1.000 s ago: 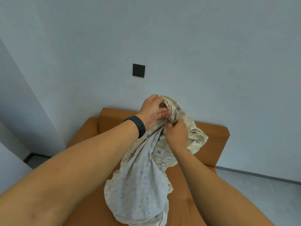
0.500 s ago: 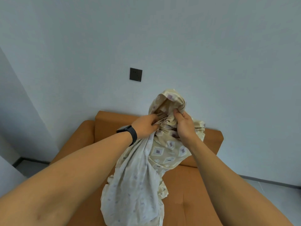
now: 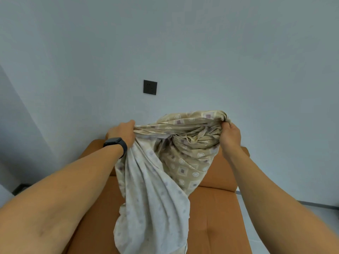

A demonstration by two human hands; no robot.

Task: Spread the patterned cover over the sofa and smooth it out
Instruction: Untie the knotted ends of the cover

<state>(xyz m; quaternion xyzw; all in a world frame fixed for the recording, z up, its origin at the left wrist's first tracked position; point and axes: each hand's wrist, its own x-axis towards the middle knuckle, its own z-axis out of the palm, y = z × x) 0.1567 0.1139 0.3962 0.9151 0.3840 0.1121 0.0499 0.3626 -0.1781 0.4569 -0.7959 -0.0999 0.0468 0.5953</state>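
A beige patterned cover with small squares and circles hangs bunched in the air above an orange sofa. My left hand, with a dark band on its wrist, grips the cover's upper left edge. My right hand grips the upper right edge. Between the two hands the top edge is stretched out. The pale underside of the cover droops down over the sofa seat and hides its middle.
The sofa stands against a pale wall with a dark socket plate above its backrest. Grey floor shows to the right of the sofa and a dark skirting strip at the lower left.
My hands were close together on the bunched top of the cover. They have moved apart sideways, and the top edge is now pulled open between them.
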